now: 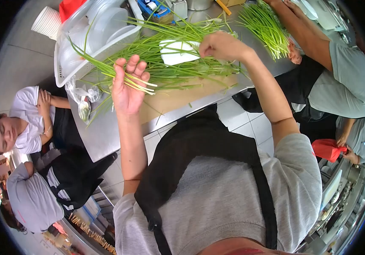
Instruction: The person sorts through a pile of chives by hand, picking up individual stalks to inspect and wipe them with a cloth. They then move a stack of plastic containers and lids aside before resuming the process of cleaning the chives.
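A thin bunch of scallions (pixel 101 68) lies across my left hand (pixel 128 87), its pale ends past my fingers and the green tips pointing to the upper left. My palm faces up and the fingers curl round the stalks. My right hand (pixel 224 46) is closed in a pinch over the scallion pile (pixel 165 76); whatever is between its fingertips is too small to make out. Just left of that hand, a white flat tray (pixel 176 58) sits among the loose stalks. Brown cardboard (pixel 214 84) lies under the near part of the pile.
A white basket (pixel 63 70) of clear plastic containers stands at the table's left. A knotted plastic bag (pixel 82 100) sits near the edge. Across the steel table (pixel 101 136), a co-worker's arms (pixel 301 25) reach over another scallion pile (pixel 267 32). Other people stand left and right.
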Demonstrator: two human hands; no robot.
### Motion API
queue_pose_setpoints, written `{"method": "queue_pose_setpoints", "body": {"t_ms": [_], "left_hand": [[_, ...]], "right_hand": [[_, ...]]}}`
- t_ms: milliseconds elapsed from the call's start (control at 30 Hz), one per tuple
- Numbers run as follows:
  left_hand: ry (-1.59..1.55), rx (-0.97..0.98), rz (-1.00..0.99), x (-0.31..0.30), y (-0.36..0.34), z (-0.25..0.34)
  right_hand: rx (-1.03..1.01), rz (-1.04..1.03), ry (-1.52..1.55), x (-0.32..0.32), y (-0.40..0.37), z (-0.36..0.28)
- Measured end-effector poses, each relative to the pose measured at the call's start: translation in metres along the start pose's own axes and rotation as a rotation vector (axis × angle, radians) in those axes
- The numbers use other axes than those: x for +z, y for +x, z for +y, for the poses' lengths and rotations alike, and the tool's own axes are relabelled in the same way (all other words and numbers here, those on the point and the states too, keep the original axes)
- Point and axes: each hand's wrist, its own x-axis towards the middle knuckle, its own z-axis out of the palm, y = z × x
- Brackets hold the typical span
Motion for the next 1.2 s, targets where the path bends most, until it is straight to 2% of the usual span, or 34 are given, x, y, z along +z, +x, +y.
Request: {"method": "queue_pose_setpoints", "body": {"t_ms": [67,100,167,200,267,300,367,400,467,500,567,600,633,700,833,900,933,1000,1033,1100,1200], "left_hand": [[-0.020,-0.008,-0.005,-0.002,-0.002,-0.003],[-0.040,-0.013,-0.015,-0.003,-0.001,-0.004],[-0.036,-0.020,-0.012,-0.003,0.000,-0.007],[-0.033,-0.024,-0.003,-0.002,0.001,-0.008],[-0.028,-0.023,0.005,0.002,0.002,-0.008],[-0.022,-0.023,0.021,0.003,0.002,-0.008],[-0.023,-0.020,0.027,0.001,0.002,-0.007],[-0.023,-0.018,0.036,0.001,0.002,-0.007],[-0.023,-0.016,0.048,0.000,0.001,-0.006],[-0.023,-0.014,0.060,-0.001,0.000,-0.006],[-0.018,-0.012,0.069,-0.001,0.000,-0.006],[-0.011,-0.010,0.073,-0.001,-0.001,-0.006],[-0.013,-0.011,0.077,-0.002,-0.002,-0.005],[-0.017,-0.015,0.091,-0.003,-0.003,-0.004],[-0.029,-0.023,0.100,-0.006,-0.003,-0.004],[-0.008,-0.021,0.110,-0.005,-0.003,-0.005],[-0.008,-0.022,0.108,-0.005,-0.003,-0.006],[0.005,-0.035,0.124,-0.004,-0.001,-0.007],[0.004,-0.035,0.114,-0.003,0.001,-0.008],[0.043,-0.092,0.091,-0.002,0.005,-0.011],[0.090,-0.149,0.072,0.017,0.020,-0.020]], "right_hand": [[0.040,0.147,0.019,-0.009,-0.001,-0.002],[0.043,0.151,0.018,-0.008,0.001,-0.002],[-0.029,0.293,0.001,-0.003,0.006,0.001],[-0.029,0.298,-0.003,0.000,0.008,0.001],[-0.069,0.546,-0.079,0.001,0.012,-0.003],[-0.070,0.547,-0.083,-0.001,0.011,-0.003],[0.030,0.703,-0.020,-0.010,0.008,-0.013],[0.030,0.702,-0.020,-0.012,0.007,-0.013],[0.045,0.475,-0.027,-0.013,0.002,-0.011],[0.046,0.472,-0.027,-0.011,0.000,-0.010],[0.077,0.157,0.014,-0.002,-0.008,-0.014],[0.118,0.116,-0.029,0.000,-0.012,-0.016],[0.119,0.112,-0.027,0.005,-0.015,-0.014],[0.117,0.294,-0.239,0.017,-0.020,-0.008],[0.256,0.142,-0.246,0.014,-0.023,-0.003],[0.014,0.405,-0.036,0.013,-0.029,0.010],[0.014,0.406,-0.037,0.007,-0.032,0.011],[0.276,0.362,0.315,-0.015,-0.039,0.007],[0.274,0.369,0.308,-0.024,-0.042,0.005],[0.233,0.410,0.771,-0.037,-0.049,0.001],[0.145,0.438,0.804,-0.048,-0.051,-0.010]]}}
